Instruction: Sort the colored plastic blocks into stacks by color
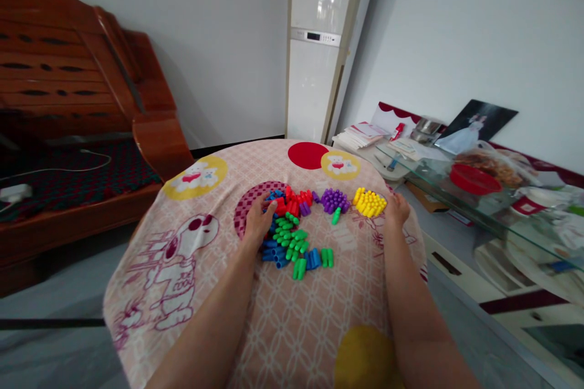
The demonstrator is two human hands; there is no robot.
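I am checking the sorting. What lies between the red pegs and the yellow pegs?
Head view: the purple pegs, with one green peg just below them.

Both hands reach forward on bare outstretched arms: left hand (258, 219) spread palm-down, right hand (396, 209) loosely curled.

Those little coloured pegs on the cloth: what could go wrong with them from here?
The yellow pegs sit close to the cloth's right edge beside the right hand; a nudge might roll some off. The left hand rests on the mixed blue, red and green pegs, so a sweep could scatter them into the purple pegs.
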